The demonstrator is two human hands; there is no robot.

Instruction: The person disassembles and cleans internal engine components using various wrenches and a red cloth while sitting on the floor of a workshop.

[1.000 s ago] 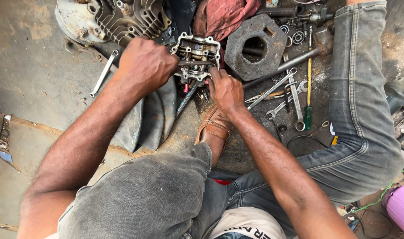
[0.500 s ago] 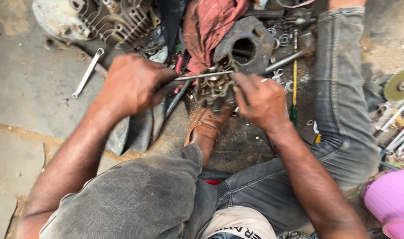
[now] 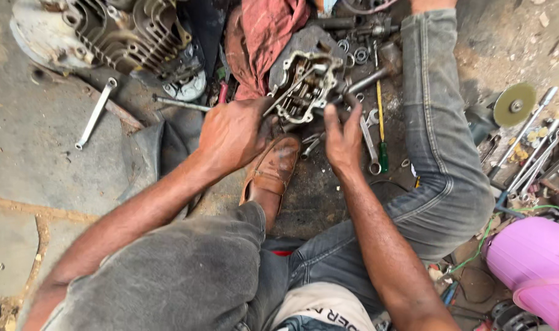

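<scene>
A repair workshop floor: wrenches [image 3: 370,140], finned engine block [image 3: 129,37], oily grime.

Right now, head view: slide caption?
Both hands, left hand and right hand, steady a grimy metal engine part above a brown shoe.

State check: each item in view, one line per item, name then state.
left hand: gripping a thin tool poked into the engine part
right hand: fingers spread, steadying the part
engine part: open side facing up
finned cylinder: lying on ground, apart
spanner: lying flat, untouched
red rag: crumpled
green-handled screwdriver: lying flat
</scene>
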